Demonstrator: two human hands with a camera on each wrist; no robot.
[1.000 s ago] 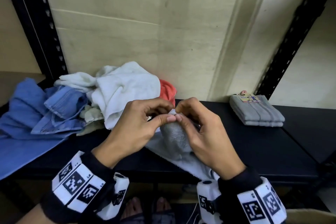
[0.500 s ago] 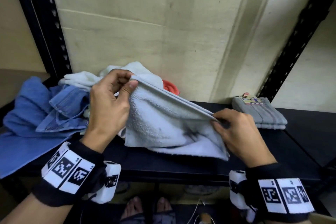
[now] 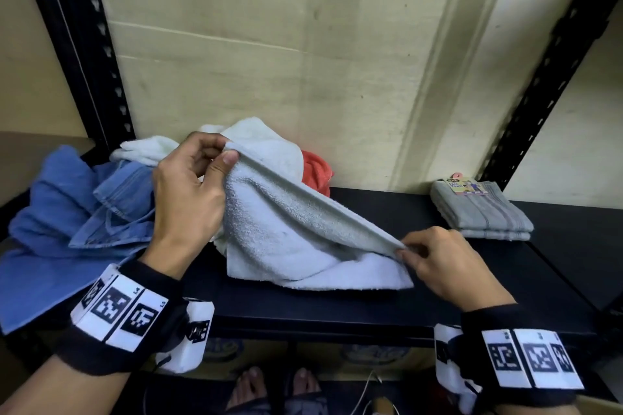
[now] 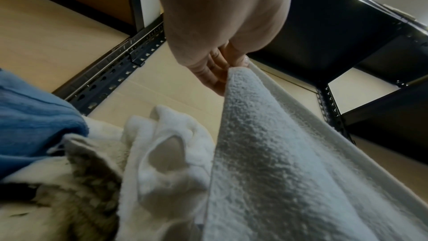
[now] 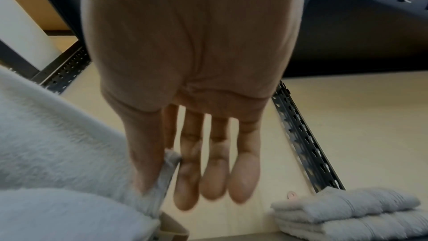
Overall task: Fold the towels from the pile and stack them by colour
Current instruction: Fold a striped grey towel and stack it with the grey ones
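Unfolding is the step in hand: your left hand [image 3: 188, 192] and right hand [image 3: 448, 263] each pinch a corner of the pale towel [image 3: 296, 239], its top edge taut between both grips, body sagging below onto the shelf [image 3: 371, 313]. Next, I'd judge, lay it flat to fold.

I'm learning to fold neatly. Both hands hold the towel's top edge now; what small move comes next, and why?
Probably lower the taut edge forward onto the shelf. The left hand and right hand pinch the towel doubled, its bottom already resting there.
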